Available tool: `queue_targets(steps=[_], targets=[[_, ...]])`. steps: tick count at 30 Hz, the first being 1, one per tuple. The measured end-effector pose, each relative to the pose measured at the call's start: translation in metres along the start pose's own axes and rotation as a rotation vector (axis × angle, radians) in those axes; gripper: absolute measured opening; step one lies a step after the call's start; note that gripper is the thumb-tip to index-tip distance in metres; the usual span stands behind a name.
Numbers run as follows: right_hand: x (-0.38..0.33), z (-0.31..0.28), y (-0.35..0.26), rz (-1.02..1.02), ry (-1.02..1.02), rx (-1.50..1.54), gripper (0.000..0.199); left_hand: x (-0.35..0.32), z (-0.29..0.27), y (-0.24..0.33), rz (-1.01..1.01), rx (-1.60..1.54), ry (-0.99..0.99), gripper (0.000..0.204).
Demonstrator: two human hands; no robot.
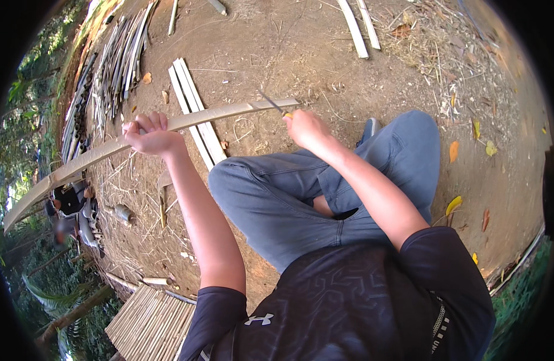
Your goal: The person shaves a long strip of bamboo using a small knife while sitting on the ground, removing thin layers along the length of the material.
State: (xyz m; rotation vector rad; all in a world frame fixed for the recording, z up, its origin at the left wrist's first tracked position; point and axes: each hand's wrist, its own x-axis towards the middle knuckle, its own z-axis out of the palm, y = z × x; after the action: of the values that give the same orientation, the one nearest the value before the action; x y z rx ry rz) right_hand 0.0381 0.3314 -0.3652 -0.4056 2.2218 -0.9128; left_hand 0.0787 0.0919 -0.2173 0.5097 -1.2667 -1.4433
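So here the left hand (149, 133) has its grip closed tight around a long pale bamboo strip (217, 114), fingers curled fully over it near the middle of its length. The strip runs in a shallow arc from far out at the person's left, across in front of the knees, and ends just past the right hand (307, 127). That hand's grip is a closed fist on a knife (274, 103) with a yellowish handle poking out of the fist; the thin dark blade angles up and to the left and meets the strip near its right end.

The person is sitting with grey-trousered legs (277, 192) bent, over bare dirt ground (301, 54). Right behind the held strip, 3 or so flat split slats (195, 108) lie side by side on the dirt. Further up left there's a big bundle of thin bamboo sticks (117, 60). 2 more slats (360, 24) lie near the top edge. A woven bamboo mat (150, 325) sits at the bottom left, and another person (69, 207) crouches off to the left.
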Motion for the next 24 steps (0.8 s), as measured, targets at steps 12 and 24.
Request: queue_targets(steps=[12, 24], targets=[[0.008, 0.044, -0.017, -0.042, 0.156, -0.099, 0.032, -0.016, 0.0, 0.007, 0.029, -0.075, 0.013, 0.025], [0.027, 0.058, -0.002, -0.135, 0.115, -0.099, 0.019, -0.003, -0.006, 0.004, -0.028, -0.018, 0.075, 0.026]])
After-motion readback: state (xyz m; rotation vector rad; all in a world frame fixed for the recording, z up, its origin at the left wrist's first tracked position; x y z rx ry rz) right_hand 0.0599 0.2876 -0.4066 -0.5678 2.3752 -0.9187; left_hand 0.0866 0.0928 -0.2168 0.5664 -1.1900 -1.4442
